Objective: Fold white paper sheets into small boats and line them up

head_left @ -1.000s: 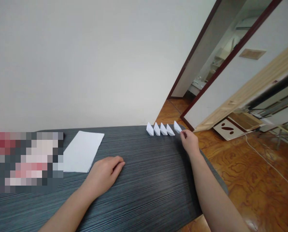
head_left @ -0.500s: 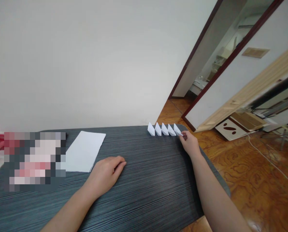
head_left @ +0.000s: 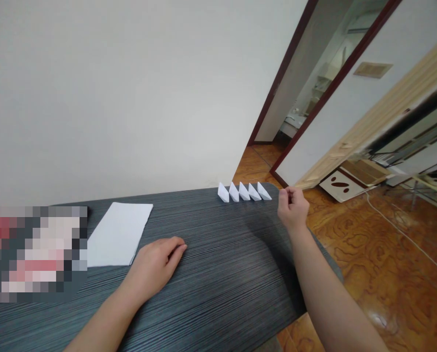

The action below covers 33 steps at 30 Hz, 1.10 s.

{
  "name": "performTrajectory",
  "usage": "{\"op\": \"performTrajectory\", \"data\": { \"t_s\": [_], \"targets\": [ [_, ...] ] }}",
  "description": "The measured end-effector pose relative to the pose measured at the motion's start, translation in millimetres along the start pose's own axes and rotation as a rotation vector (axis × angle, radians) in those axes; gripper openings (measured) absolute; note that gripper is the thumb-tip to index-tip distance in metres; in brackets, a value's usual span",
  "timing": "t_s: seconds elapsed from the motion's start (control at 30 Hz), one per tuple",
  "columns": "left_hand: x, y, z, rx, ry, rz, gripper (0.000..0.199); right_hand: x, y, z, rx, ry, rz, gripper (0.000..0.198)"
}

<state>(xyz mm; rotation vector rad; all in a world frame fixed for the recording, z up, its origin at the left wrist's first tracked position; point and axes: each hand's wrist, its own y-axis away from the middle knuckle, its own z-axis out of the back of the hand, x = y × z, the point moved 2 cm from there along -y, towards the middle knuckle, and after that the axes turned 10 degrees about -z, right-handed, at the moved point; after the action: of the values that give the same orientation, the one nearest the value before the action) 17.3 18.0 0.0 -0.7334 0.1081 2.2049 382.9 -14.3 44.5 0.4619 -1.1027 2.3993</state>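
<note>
Apparently, the five folded papers (head_left: 244, 192) are very light, so you must treat them more as thin shells than as solid blocks. They stand in a row at the far edge of the table (head_left: 218, 278), close to its far right corner, with their points up. I suppose the paper is rather stiff along the creases but soft on the flat sides, and a strong pinch would probably crush it. On the table top such a light piece may slide or tip from a small push. The better place to take hold seems to be the low corner facing the near side of the table, with the thumb and one finger, gently. Your right hand (head_left: 294, 208) is at the right edge of the table, apart from the papers; its fingers are curled and the grip is narrow, with nothing seen in it. Your left hand (head_left: 156, 264) rests over the middle of the table, its thumb close against the finger, also narrow, and no paper shows there. The flat sheets (head_left: 119, 234) lie on the left part of the table; they should bend easily.
</note>
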Motion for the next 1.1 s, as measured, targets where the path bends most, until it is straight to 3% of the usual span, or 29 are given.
{"op": "performTrajectory", "data": {
  "t_s": [0.1,0.23,0.3,0.4,0.57,0.7,0.8,0.9,1.1],
  "targets": [
    [-1,0,1,-0.017,0.011,-0.014,0.027,54,15,1,0.208,-0.100,0.213,0.020],
    [-6,1,5,-0.066,0.016,-0.009,0.026,131,48,-19,0.712,-0.215,0.536,0.015],
    [-7,4,8,-0.121,0.011,0.007,0.025,159,64,-33,0.839,-0.256,0.638,0.014],
    [-3,11,16,-0.230,-0.034,0.030,0.023,181,86,-57,0.923,-0.239,0.653,0.012],
    [16,18,31,-0.450,-0.258,0.114,0.017,183,110,-84,0.971,-0.233,0.589,0.010],
    [29,20,38,-0.534,-0.421,0.262,0.022,176,116,-90,0.981,-0.325,0.523,0.011],
    [34,22,38,-0.523,-0.501,0.338,0.029,172,115,-91,0.987,-0.370,0.474,0.013],
    [42,24,33,-0.427,-0.533,0.418,0.030,170,112,-90,0.985,-0.408,0.458,0.016],
    [50,27,30,-0.362,-0.551,0.421,0.028,165,110,-85,0.997,-0.404,0.490,0.017]
  ]
}}
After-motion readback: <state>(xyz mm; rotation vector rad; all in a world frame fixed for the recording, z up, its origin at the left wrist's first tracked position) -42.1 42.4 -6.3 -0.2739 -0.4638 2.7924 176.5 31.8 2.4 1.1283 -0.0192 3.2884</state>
